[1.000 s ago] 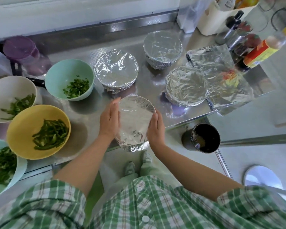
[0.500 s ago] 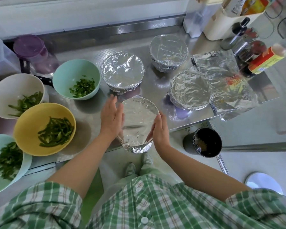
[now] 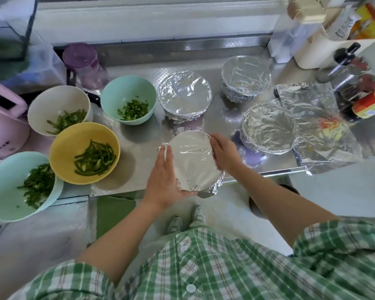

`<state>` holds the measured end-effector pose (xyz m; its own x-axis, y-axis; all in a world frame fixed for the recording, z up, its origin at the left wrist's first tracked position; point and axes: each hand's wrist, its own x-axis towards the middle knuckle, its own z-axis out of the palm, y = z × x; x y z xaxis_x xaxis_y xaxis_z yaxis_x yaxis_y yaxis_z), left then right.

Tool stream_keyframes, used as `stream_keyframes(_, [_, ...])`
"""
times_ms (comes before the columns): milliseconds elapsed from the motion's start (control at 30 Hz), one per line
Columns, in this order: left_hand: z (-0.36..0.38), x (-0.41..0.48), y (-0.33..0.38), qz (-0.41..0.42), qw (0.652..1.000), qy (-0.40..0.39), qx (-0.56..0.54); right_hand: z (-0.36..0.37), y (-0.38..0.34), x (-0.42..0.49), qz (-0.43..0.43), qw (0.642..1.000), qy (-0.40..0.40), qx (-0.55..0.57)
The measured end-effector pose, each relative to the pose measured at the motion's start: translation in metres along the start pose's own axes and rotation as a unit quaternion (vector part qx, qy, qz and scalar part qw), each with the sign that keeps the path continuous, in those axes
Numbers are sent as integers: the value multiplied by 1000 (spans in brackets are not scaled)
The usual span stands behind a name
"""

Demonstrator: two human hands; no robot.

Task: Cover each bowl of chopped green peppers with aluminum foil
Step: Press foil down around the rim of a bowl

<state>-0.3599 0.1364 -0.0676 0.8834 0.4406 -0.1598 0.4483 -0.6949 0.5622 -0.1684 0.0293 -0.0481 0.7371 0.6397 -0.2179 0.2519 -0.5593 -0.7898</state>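
Spanning the whole view, the stainless steel counter (image 3: 139,148) served as a sorting line. The spare foil sheets (image 3: 325,131) lay flat at its right end, probably to keep them within reach. Four uncovered bowls were grouped on the left and still awaited covering: a near mint bowl (image 3: 0,191), a yellow bowl (image 3: 63,146), a white bowl (image 3: 52,102) and a far mint bowl (image 3: 126,87). Each showed chopped green peppers (image 3: 95,159). Finished work sat apart on the right: a centre covered bowl (image 3: 184,98), a back covered bowl (image 3: 246,76) and a right covered bowl (image 3: 268,128). At the counter's front edge, partly overhanging it, was the foil-wrapped bowl (image 3: 193,161); whether it rested there or was lifted could not be told. The left hand (image 3: 162,178) cupped its left side, fingers laid along the rim and thumb hooked round the near edge. The right hand (image 3: 225,154) curled over the opposite rim. This two-sided hold seemed meant to crimp the foil down. The foil lay smooth and taut across the top, with crumpled pleats gathered below the rim.
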Motion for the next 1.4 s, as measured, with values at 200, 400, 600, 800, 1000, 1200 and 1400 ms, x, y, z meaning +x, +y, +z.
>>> stream_keyframes(200, [-11,9,-7,28,999,-6,-33,10,1,-14,102,980,23,170])
stream_keyframes(400, [-28,17,-18,-2,1000,-5,-14,21,6,-32,125,969,92,190])
stream_keyframes(600, [-35,14,-37,-41,999,-11,-16,23,3,-47,136,968,123,170])
stream_keyframes(800, [-39,-6,-28,-47,993,83,-72,-6,-5,-32,20,993,101,55])
stream_keyframes(1000, [-16,-2,14,30,997,76,-11,-4,-9,-21,-26,999,-32,-9])
stream_keyframes(1200, [-5,4,12,-32,999,-1,-17,13,-5,-29,-9,999,1,39])
stream_keyframes(1400, [-18,11,-3,5,997,-40,63,27,-1,-48,25,994,19,109])
